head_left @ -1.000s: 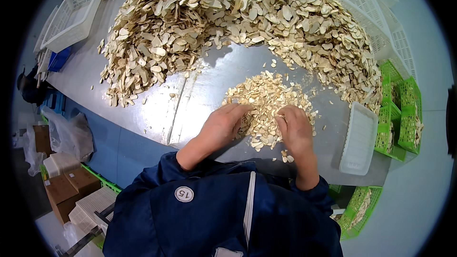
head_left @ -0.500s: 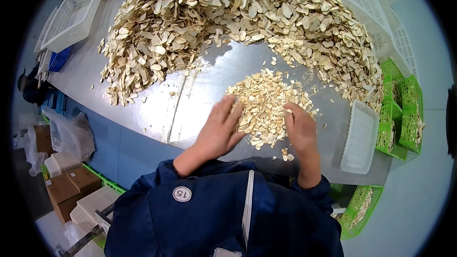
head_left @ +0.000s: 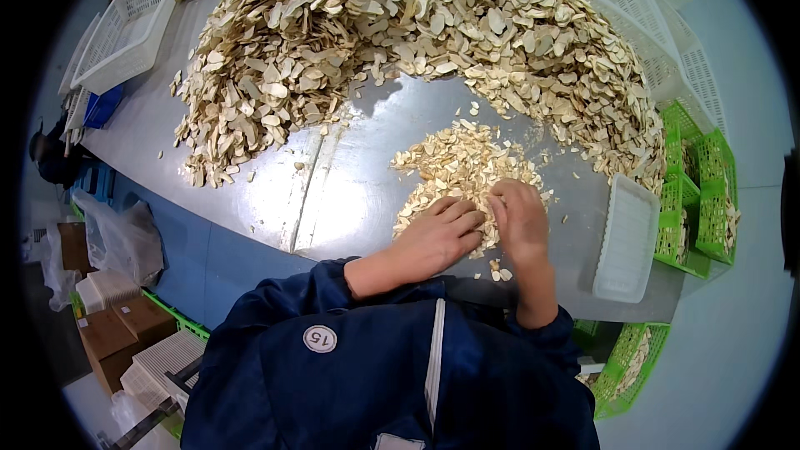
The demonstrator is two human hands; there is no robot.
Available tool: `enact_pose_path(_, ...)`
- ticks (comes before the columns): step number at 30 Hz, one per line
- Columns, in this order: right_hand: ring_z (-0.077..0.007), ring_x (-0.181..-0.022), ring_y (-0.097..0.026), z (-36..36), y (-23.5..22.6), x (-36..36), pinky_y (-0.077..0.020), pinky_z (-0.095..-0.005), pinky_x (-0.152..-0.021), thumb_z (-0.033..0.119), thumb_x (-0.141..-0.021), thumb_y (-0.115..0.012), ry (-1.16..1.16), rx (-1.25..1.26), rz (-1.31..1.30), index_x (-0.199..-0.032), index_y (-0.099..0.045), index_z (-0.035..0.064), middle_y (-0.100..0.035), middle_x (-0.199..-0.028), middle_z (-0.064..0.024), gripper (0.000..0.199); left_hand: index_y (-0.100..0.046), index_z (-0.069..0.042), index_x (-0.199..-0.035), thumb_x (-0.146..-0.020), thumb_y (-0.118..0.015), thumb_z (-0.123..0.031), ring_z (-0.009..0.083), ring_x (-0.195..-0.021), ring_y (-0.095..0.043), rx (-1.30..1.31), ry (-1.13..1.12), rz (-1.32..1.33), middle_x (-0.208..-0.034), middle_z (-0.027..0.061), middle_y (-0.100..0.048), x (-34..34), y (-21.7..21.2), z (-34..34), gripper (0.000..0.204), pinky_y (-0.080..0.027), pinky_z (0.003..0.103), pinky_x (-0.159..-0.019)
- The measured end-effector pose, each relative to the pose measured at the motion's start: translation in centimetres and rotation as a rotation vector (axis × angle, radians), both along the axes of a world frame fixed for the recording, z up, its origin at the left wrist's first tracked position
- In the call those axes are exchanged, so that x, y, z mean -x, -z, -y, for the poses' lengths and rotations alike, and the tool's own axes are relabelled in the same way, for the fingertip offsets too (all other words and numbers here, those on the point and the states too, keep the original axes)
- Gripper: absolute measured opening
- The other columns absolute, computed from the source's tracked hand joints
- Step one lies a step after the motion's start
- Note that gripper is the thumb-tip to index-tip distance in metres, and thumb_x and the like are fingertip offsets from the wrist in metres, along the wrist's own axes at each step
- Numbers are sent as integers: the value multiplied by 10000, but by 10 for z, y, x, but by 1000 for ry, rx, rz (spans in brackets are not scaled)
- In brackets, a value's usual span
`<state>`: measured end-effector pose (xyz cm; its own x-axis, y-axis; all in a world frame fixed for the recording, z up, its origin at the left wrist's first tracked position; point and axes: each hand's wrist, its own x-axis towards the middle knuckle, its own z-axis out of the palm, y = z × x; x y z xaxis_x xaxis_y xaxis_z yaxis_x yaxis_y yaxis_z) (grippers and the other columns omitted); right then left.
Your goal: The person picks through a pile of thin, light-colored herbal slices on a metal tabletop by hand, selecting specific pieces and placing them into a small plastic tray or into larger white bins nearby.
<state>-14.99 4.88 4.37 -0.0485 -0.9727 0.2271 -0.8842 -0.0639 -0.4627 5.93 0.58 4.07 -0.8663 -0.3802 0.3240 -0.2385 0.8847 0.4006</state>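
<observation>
A small heap of pale, dried root-like slices and broken bits [head_left: 454, 158] lies on the metal table before me. My left hand [head_left: 442, 237] rests over the heap's near side, palm down, its fingers curled together among the slices. Close by on the right, my right hand [head_left: 518, 215] has its thumb and fingers pinched at the heap's near right side. The fingertips of both hands almost meet, and what they hold is hidden. A few loose bits [head_left: 500, 272] lie below the right hand.
A large bank of bigger slices [head_left: 283, 58] curves around the far side of the metal table [head_left: 250, 225]. On the right sit a white plastic tray [head_left: 625, 237] and green crates [head_left: 715, 192]. White baskets [head_left: 133, 25] stand far left; cardboard boxes [head_left: 117, 337] lie lower left.
My left hand has moved right, from the heap's left edge to its near side, and its fingers have curled in. My right hand has shifted slightly left, toward it.
</observation>
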Motion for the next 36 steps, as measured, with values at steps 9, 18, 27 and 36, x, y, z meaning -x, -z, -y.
enact_pose_path(9,-389,-921,-693,-21,6,13,-556,-472,-834,145,-995,-671,188,47,209,-1145,-677,61,-732,-1007,-158,172,-663,-43,-1035,-830,-756,-67,315,-1080,-676,-94,-81,-244,-1219,97,-698,-8,-12,19,226,-575,404,-875)
enact_pose_path(18,-345,-975,-654,-17,0,-5,-546,-431,-893,105,-922,-696,-56,109,-44,-1073,-731,88,-725,-1025,-126,156,-614,-47,-936,-812,-712,41,263,-772,-686,-420,-437,-257,-884,109,-672,-40,-7,34,181,-548,350,-686)
enact_pose_path(27,-395,-941,-666,-14,-2,-1,-535,-481,-840,164,-998,-661,144,-38,114,-1069,-690,78,-711,-1005,-161,116,-706,-100,-1103,-863,-773,-39,304,-898,-681,-252,-405,-285,-1034,94,-680,-36,-7,29,257,-575,388,-757)
enact_pose_path(36,-386,-988,-661,-13,-1,5,-532,-480,-868,134,-985,-666,75,97,18,-1140,-689,86,-711,-1041,-156,164,-682,-73,-1049,-857,-778,-212,287,-960,-612,3,-191,-62,-1025,93,-609,10,2,17,256,-541,382,-818)
